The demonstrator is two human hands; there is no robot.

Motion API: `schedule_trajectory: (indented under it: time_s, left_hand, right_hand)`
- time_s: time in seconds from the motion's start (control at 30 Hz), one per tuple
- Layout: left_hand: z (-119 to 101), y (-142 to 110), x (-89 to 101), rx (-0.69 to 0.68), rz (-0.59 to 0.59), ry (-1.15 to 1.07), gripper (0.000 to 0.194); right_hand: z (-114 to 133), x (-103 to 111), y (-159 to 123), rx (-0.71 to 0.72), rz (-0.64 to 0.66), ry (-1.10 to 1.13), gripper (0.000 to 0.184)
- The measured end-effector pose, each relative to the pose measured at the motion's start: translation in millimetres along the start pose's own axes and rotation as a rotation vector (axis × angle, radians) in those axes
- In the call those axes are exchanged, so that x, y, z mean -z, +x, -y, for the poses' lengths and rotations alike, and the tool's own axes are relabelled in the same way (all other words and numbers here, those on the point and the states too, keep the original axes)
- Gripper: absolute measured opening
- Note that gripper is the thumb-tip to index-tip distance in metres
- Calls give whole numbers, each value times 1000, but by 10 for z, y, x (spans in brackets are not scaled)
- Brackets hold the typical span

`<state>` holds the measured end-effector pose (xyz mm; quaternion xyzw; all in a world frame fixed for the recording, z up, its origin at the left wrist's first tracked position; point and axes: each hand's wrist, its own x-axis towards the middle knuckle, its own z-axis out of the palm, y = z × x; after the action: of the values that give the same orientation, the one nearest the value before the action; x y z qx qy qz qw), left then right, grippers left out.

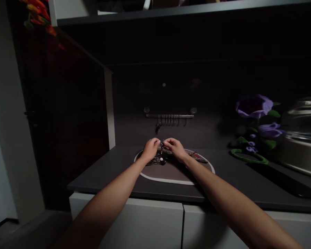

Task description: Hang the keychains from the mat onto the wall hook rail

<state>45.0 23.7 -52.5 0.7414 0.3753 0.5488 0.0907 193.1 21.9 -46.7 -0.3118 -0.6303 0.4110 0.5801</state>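
Observation:
My left hand (pixel 151 148) and my right hand (pixel 175 148) meet above an oval mat, both with fingers pinched together. Between the fingertips is a small metal piece with a short chain (pixel 161 146), which looks like a keychain; its details are too small and dark to make out. Below my left hand lies a tangled pile of chains and small trinkets (pixel 155 160), with a round black item (pixel 163 162) at its right edge. Beyond my right wrist is a flat item with red on it (pixel 197 157), partly hidden by the wrist.
The brown mat with a white rim (pixel 168 180) rests on a dark counter (pixel 103 176). Behind it, a wall rail (pixel 170 116) carries several hooks, one holding a small dark item (pixel 158 128). Purple flowers (pixel 255 107) and a glass-lidded appliance (pixel 303 138) stand right. A shelf (pixel 171 14) overhangs.

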Motion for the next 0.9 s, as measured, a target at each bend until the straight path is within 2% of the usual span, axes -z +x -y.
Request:
schedule_trajectory:
  time_s: [0.2,0.4,0.53,0.7,0.9]
  left_hand:
    - [26,18,68,9,-71,125,22]
    - [57,8,76,-46,-9,295,22]
    - [66,-2,75,-55,17,337,23]
    - [61,-8,80,-42,9,364,23]
    - [35,-11,87,-31,34,389,23]
  right_hand:
    - [109,61,131,10,-67,25,41]
    - [272,29,452,13,-118,23,37]
    - [345,-53,685,19,-171,63,27]
    - [336,-167,940,-13,-279,125,18]
    - [234,-291,1131,-33,-461,152,16]
